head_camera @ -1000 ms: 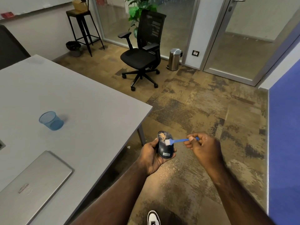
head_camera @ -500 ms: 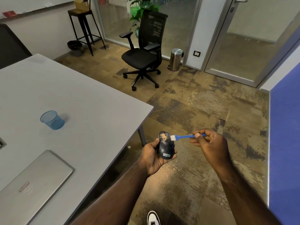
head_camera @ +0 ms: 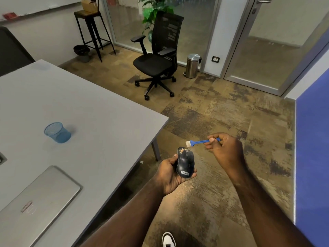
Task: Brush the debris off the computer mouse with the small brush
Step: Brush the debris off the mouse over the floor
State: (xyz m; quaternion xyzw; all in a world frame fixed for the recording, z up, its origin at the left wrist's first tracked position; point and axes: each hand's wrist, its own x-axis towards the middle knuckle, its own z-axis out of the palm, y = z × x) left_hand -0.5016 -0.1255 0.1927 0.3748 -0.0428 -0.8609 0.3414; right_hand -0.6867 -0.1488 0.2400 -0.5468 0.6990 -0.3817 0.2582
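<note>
A black computer mouse [head_camera: 185,162] sits upright in my left hand [head_camera: 169,175], held over the floor beside the table corner. Tan debris [head_camera: 182,150] clings to its far end, near the buttons. My right hand [head_camera: 225,150] pinches the blue handle of a small brush [head_camera: 199,142]. The white bristles point left and hang just above and to the right of the mouse's far end, not touching it.
A grey table [head_camera: 89,113] fills the left, bearing a blue mesh cup [head_camera: 57,132] and a closed silver laptop [head_camera: 35,202]. A black office chair [head_camera: 156,57], a steel bin [head_camera: 192,65] and a tall stool [head_camera: 90,31] stand further back. Fine crumbs dust the floor [head_camera: 192,189] below the mouse.
The brush swept from the middle of the mouse up past its far end and now hangs lifted off it to the right. Less debris remains on the mouse. My left hand stayed put.
</note>
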